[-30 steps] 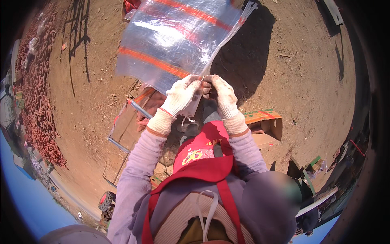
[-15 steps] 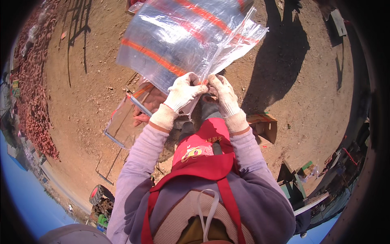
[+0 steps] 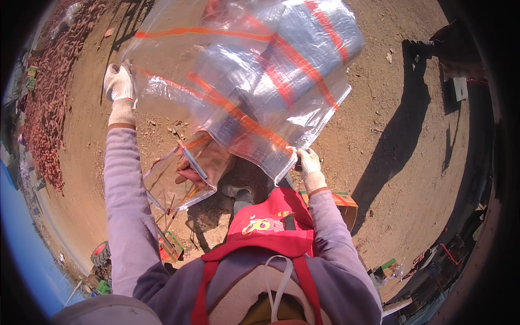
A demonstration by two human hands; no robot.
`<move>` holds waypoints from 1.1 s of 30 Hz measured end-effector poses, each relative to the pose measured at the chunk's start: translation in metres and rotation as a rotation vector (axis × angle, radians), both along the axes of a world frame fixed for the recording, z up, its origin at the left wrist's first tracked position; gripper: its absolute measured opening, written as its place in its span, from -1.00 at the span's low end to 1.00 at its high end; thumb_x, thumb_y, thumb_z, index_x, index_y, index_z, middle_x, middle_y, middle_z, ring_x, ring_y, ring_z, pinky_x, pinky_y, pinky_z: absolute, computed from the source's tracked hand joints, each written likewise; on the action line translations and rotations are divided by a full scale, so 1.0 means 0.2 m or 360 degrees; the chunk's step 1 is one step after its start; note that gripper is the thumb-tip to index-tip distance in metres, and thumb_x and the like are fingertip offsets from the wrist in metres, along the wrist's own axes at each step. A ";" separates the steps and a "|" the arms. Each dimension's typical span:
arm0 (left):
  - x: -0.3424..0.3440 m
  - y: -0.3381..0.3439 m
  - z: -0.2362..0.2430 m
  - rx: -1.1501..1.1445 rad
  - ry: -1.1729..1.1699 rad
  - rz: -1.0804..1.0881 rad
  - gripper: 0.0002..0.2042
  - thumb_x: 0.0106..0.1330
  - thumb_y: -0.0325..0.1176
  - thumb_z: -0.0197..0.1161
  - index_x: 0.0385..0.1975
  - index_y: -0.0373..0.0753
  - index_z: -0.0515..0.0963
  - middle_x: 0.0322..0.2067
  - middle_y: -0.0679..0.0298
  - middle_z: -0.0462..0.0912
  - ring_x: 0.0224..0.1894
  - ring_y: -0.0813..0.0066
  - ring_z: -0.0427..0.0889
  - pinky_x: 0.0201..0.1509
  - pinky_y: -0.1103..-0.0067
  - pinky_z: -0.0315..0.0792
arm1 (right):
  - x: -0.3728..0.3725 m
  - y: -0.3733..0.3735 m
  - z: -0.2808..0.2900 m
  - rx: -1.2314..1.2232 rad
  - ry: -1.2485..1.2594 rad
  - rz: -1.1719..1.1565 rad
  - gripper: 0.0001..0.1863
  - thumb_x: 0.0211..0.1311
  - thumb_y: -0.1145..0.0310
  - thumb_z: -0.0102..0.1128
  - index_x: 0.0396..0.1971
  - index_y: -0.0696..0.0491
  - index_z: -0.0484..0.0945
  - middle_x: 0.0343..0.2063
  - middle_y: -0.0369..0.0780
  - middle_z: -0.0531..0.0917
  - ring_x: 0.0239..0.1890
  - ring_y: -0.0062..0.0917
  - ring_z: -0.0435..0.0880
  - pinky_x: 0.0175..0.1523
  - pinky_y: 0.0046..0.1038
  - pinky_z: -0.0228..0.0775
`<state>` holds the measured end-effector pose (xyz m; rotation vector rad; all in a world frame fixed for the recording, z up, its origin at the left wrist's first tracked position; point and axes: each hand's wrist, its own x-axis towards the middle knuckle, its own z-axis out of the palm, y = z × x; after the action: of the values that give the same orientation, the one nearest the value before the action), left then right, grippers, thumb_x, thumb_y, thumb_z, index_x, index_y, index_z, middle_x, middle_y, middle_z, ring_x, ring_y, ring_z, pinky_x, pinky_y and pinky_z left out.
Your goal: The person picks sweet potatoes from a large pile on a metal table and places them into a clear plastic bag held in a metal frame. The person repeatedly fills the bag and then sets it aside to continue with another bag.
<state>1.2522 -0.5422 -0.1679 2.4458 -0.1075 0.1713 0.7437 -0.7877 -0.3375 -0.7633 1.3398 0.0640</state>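
A large clear plastic bag (image 3: 303, 59) with orange stripes is spread out in front of me, its far part bunched into bluish folds. My left hand (image 3: 119, 82), in a white knit glove, is closed on the bag's edge far out to the left. At the bag's near right corner, my right hand (image 3: 309, 161), gloved too, pinches the edge. The film between my hands is stretched wide and see-through. Below it, a second clear bag (image 3: 162, 181) stands open around a bar, with a few reddish sweet potatoes (image 3: 190, 176) inside.
A long heap of sweet potatoes (image 3: 46, 124) lies along the far left. Cardboard boxes stand by my right forearm (image 3: 346, 205) and near my left elbow (image 3: 171, 246). A vehicle wheel (image 3: 101, 253) shows at lower left. My red apron (image 3: 268, 219) hangs over my legs.
My hands, together at the bag's edge before, have moved apart. The left went far out left and forward, the right went right and slightly nearer, and the bag spread open between them.
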 end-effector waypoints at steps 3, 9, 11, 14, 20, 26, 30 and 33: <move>0.36 0.66 0.12 0.0602 0.0330 0.0889 -0.72 0.38 -0.15 0.16 -0.24 -0.29 0.53 -0.40 0.23 0.68 -0.36 0.40 0.60 -0.38 0.45 0.47 | 0.01 -0.02 -0.05 -0.0051 0.0164 0.0170 -0.68 0.26 0.28 0.15 -0.05 0.11 0.47 -0.42 -0.23 0.63 -0.50 -0.50 0.62 -0.49 -0.37 0.51; 0.22 1.40 -0.14 -0.0690 0.0810 0.0775 -0.66 0.32 -0.19 0.23 -0.10 -0.36 0.57 -0.30 0.18 0.68 -0.34 0.39 0.65 -0.31 0.47 0.52 | 0.37 0.00 0.21 -0.2103 0.0343 0.1066 -0.06 -0.06 0.08 0.49 0.34 0.04 0.23 0.37 0.00 0.16 0.35 -0.12 0.23 0.38 -0.23 0.18; 0.15 1.33 -0.23 -0.0887 0.0790 0.0736 -0.59 0.26 -0.21 0.32 -0.07 -0.43 0.53 -0.21 0.15 0.68 -0.27 0.40 0.65 -0.19 0.50 0.53 | 0.70 -0.02 0.28 -0.2463 -0.0105 0.1308 0.07 -0.22 -0.03 0.54 0.36 -0.08 0.21 0.35 -0.02 0.22 0.36 -0.10 0.21 0.40 -0.06 0.03; 0.10 1.10 -0.18 -0.1017 0.0577 0.0737 -0.63 0.25 -0.25 0.36 -0.10 -0.41 0.54 -0.22 0.15 0.67 -0.28 0.43 0.65 -0.19 0.53 0.54 | 1.27 -0.22 0.31 -0.2685 0.0094 0.1361 0.20 -0.24 -0.25 0.46 0.43 -0.08 0.08 0.41 -0.03 0.12 0.44 -0.13 0.10 0.46 -0.03 -0.14; 0.00 0.80 0.19 -0.1150 0.0613 0.0523 -0.83 0.23 -0.36 0.40 -0.25 -0.24 0.60 -0.39 0.34 0.71 -0.45 0.61 0.66 -0.40 0.65 0.55 | 1.74 -0.56 0.40 -0.2334 0.0416 0.1966 -0.06 -0.06 -0.24 0.35 0.31 -0.12 0.24 0.22 -0.11 0.45 0.30 -0.29 0.38 0.41 -0.16 0.00; 0.30 0.95 0.37 -0.1029 0.0389 0.0613 -0.71 0.26 -0.30 0.37 -0.11 -0.33 0.58 -0.25 0.25 0.68 -0.32 0.55 0.65 -0.24 0.62 0.54 | 1.83 -0.88 0.48 -0.2078 0.0134 0.2075 -0.65 0.19 0.00 0.22 -0.18 -0.07 0.63 -0.27 -0.12 0.70 -0.15 -0.19 0.67 -0.03 -0.27 0.45; 0.54 1.41 0.58 -0.0573 0.0214 0.0942 -0.52 0.32 -0.14 0.27 0.07 -0.43 0.53 0.03 0.09 0.60 -0.05 0.35 0.62 0.03 0.54 0.49 | 1.86 -1.38 0.56 -0.2305 0.0534 0.1464 -0.59 0.27 -0.01 0.18 -0.09 -0.01 0.63 -0.19 -0.16 0.73 -0.11 -0.31 0.70 0.04 -0.34 0.46; 0.59 1.94 0.63 -0.0047 0.0141 0.1124 -0.56 0.35 -0.14 0.19 0.05 -0.40 0.54 -0.02 0.11 0.63 -0.11 0.32 0.62 -0.02 0.47 0.49 | 1.73 -1.58 0.46 -0.2204 0.0971 0.1281 -0.59 0.28 0.02 0.16 -0.05 0.02 0.60 -0.14 -0.09 0.71 -0.05 -0.25 0.69 0.05 -0.29 0.46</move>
<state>1.3693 -0.1545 -0.0422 2.3571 0.7964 0.3645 1.0900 -1.1042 -0.2462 -2.5956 1.4441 -0.0107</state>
